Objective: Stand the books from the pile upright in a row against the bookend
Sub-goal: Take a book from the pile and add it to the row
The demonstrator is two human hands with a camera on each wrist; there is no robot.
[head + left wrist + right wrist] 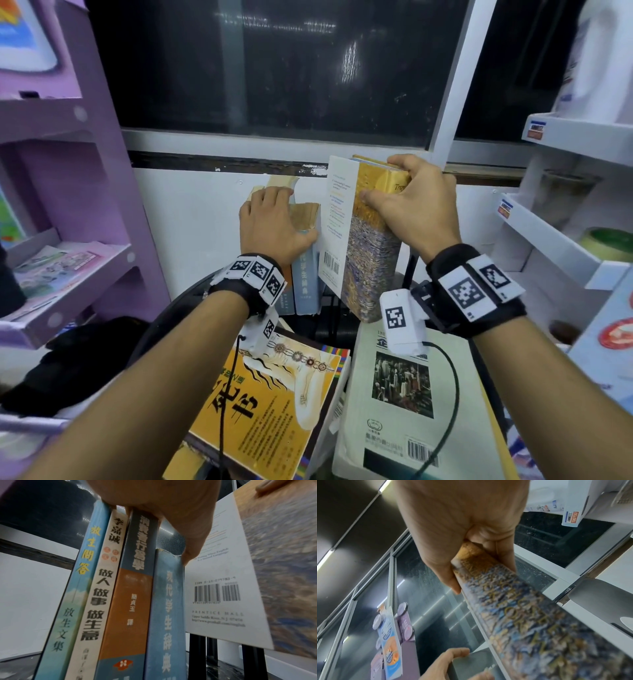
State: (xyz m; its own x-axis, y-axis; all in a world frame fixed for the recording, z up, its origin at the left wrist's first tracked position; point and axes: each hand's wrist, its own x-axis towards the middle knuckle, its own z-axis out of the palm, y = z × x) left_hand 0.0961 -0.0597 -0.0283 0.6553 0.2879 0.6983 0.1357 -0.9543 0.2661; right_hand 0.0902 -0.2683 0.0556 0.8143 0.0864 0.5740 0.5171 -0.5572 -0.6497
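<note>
Yellow book lying nearest, right hand gripping painted book, bookend perhaps hidden.

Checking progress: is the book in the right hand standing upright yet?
No. The book tilts, gripped by the right hand, its bottom raised.

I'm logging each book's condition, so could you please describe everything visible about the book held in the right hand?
The thick paperback has a painterly cover, gold at the top and mottled blue-grey below, with a white back panel carrying text and a barcode. The right hand grips its top edge, thumb on the back cover. It hangs tilted, its bottom lifted clear, just right of the row of upright books, which the left hand steadies.
</note>
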